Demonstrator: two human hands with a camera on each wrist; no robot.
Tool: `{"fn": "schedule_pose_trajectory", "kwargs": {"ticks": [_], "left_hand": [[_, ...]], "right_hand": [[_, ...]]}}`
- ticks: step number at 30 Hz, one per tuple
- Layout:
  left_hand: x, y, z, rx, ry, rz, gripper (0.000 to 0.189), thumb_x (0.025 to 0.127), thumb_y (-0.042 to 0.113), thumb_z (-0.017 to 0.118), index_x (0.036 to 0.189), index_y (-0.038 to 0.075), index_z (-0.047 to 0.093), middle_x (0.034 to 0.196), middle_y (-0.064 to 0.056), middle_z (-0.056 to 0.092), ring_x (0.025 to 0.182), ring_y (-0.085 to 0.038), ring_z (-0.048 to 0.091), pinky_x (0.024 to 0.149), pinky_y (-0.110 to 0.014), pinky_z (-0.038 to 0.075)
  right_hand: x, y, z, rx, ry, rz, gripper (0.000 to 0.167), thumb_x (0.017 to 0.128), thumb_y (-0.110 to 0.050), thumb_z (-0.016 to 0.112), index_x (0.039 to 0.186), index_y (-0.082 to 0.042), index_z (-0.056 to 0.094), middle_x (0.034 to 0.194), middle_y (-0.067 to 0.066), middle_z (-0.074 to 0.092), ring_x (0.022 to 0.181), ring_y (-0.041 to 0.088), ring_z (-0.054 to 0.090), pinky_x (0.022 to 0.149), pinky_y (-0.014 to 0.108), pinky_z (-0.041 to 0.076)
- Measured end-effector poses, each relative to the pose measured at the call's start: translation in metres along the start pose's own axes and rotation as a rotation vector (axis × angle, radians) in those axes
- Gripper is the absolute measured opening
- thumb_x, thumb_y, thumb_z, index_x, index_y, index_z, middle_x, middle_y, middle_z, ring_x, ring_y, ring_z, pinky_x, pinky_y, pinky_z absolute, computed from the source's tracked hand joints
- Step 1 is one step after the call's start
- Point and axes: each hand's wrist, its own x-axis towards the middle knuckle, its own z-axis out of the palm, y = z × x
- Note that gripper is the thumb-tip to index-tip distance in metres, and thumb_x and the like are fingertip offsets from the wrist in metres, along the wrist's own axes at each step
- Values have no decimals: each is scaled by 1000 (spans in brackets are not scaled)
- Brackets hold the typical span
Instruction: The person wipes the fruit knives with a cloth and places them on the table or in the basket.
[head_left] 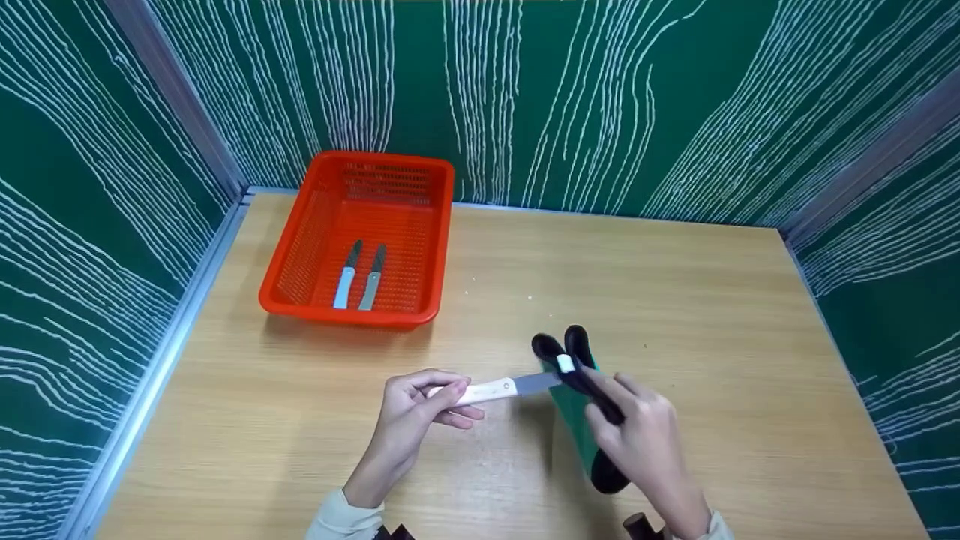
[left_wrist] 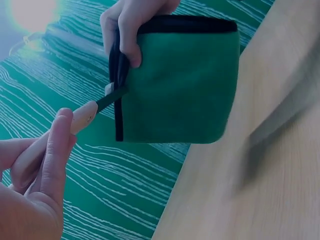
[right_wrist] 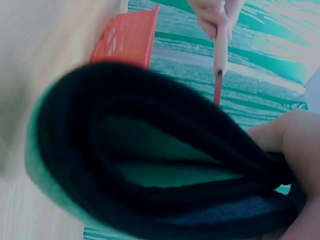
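Note:
In the head view, my left hand (head_left: 405,420) pinches the pale handle of a knife (head_left: 491,391), its blade pointing right. My right hand (head_left: 649,435) grips a green fabric pouch (left_wrist: 182,87) by its black-trimmed edge, above the table. The blade reaches the black trim beside a small white tag (head_left: 565,363); whether it touches or passes behind, I cannot tell. In the right wrist view, the mouth of the pouch (right_wrist: 150,175) gapes as a loop, and the knife (right_wrist: 220,55) is beyond it, its tip hidden by the trim.
A red plastic basket (head_left: 442,225) stands at the back left of the wooden table (head_left: 675,300). Two knives, one with a light blue handle (head_left: 344,289) and one with a grey handle (head_left: 370,291), lie inside. Green walls (head_left: 420,90) with white wavy lines enclose the table.

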Motion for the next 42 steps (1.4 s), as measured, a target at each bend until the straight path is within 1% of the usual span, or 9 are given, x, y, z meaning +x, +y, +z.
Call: {"fn": "schedule_pose_trajectory", "kwargs": {"ticks": [6, 12, 19, 24, 27, 30, 33, 37, 42], "left_hand": [[0, -1, -1, 22, -8, 17, 27, 87, 7, 67, 99, -17, 63, 92, -27, 65, 71, -36, 69, 62, -42, 58], [1, -5, -3, 31, 4, 10, 27, 87, 8, 68, 99, -16, 63, 92, -27, 66, 72, -38, 69, 62, -43, 58], [1, -5, -1, 41, -5, 0, 29, 88, 7, 67, 101, -17, 61, 92, -27, 66, 73, -35, 69, 62, -40, 58], [2, -5, 3, 45, -14, -1, 27, 87, 9, 67, 101, -14, 64, 90, -27, 66, 73, -34, 69, 63, -40, 58], [3, -5, 5, 44, -20, 9, 25, 87, 8, 67, 101, -13, 64, 91, -27, 66, 73, -35, 69, 63, -41, 58], [3, -5, 6, 37, -23, 2, 26, 87, 9, 68, 101, -12, 65, 92, -26, 66, 74, -36, 69, 64, -42, 58], [3, -5, 7, 29, -26, -13, 26, 87, 11, 69, 102, -10, 66, 93, -25, 66, 75, -36, 69, 64, -41, 58], [3, -4, 9, 2, -37, -19, 27, 86, 11, 70, 102, -10, 66, 93, -24, 66, 75, -37, 69, 64, -41, 58], [2, -2, 9, -15, -39, -30, 28, 86, 11, 69, 103, -12, 65, 93, -24, 66, 75, -36, 69, 65, -41, 58]], "right_hand": [[-2, 12, -9, 37, -19, 91, 36, 67, 9, 67, 99, -6, 74, 60, -12, 40, 45, 0, 31, 36, 15, 27], [-2, 23, -17, 140, 66, 149, 35, 66, 15, 65, 95, -2, 74, 65, 1, 62, 42, -1, 35, 32, 14, 26], [7, 11, -29, 188, 149, 157, 29, 66, 16, 68, 88, -2, 75, 74, 7, 69, 53, 3, 50, 46, 13, 36], [15, -7, -33, 207, 170, 82, 30, 67, 14, 70, 93, -1, 74, 77, 8, 71, 56, 3, 53, 50, 11, 41], [19, -13, -31, 235, 167, -9, 34, 67, 12, 71, 99, 2, 72, 85, 11, 72, 56, 6, 55, 53, 11, 44], [19, -16, -23, 278, 124, -101, 40, 66, 11, 71, 105, 4, 69, 92, 14, 71, 62, 11, 62, 59, 13, 51], [16, -20, -15, 310, 40, -151, 44, 67, 11, 70, 111, 3, 67, 88, 10, 70, 62, 11, 61, 58, 14, 52], [11, -26, -3, 314, -68, -172, 50, 68, 13, 68, 116, -2, 66, 79, 0, 61, 58, 4, 51, 46, 11, 44], [7, -28, 8, 196, -106, -207, 54, 60, 10, 71, 111, -7, 70, 77, -5, 53, 57, 3, 43, 45, 10, 37]]}}
